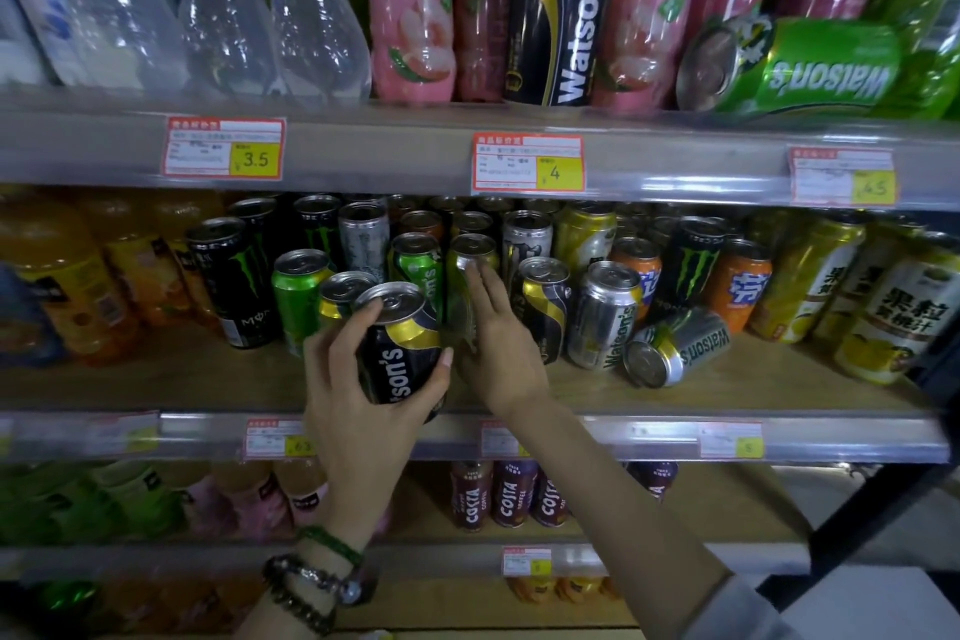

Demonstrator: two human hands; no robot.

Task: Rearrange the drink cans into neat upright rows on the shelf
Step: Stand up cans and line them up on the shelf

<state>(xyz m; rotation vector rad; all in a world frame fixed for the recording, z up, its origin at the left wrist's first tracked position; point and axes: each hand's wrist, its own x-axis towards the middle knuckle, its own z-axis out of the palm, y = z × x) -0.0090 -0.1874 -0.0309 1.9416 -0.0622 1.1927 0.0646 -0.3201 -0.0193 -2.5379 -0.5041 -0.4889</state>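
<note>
While held: a black Watson's can [402, 353] was gripped by the left hand [358, 379] at the shelf [208, 379] front edge.
Right hand [493, 338]: fingers flat, holding nothing.
Risk: neighbouring cans could be knocked over.

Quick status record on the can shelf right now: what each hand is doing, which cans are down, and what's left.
left hand: gripping a black and gold Watson's can, upright, at the front edge of the middle shelf
right hand: fingers flat against a green can, not closed around it
fallen cans: silver Watson's can on its side on the middle shelf; green Watson's can on its side on the top shelf
leaning: silver can tilted
remaining: rows still uneven, mixed brands
</note>
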